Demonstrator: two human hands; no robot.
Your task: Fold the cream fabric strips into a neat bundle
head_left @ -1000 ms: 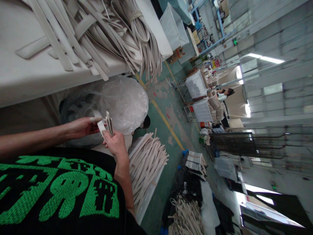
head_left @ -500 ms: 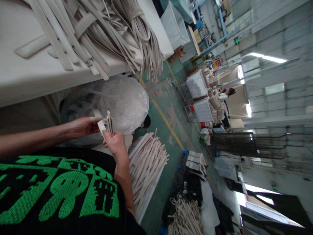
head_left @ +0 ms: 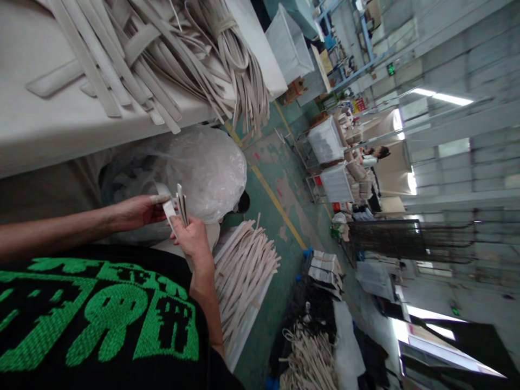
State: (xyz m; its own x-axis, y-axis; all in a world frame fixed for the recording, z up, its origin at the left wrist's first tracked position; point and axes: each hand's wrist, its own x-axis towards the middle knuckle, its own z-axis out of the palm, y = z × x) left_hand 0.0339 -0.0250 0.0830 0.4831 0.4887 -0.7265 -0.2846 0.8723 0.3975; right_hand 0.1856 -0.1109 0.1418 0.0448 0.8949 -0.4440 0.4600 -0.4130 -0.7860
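My left hand [head_left: 136, 211], with pale tape round a fingertip, is closed at the edge of a flat off-white strip [head_left: 168, 210]. My right hand [head_left: 193, 237] grips the lower part of this strip between thumb and fingers. Several narrow beige strips [head_left: 181, 200] stick up out of the same right hand, seen mostly edge-on. The two hands are close together, in front of a large clear plastic bag [head_left: 211, 168]. Part of the strip's length behind the left fingers is hidden.
A white-covered table [head_left: 36, 127] bears a heap of beige strips [head_left: 162, 59]. A crate of strips [head_left: 246, 271] stands by my right arm. Further off are another strip pile [head_left: 311, 355], white bins [head_left: 337, 184] and a person [head_left: 370, 161]. Yellow lines mark the green floor [head_left: 260, 227].
Almost nothing differs. The camera view has shifted very slightly; both hands keep their places on the strips.
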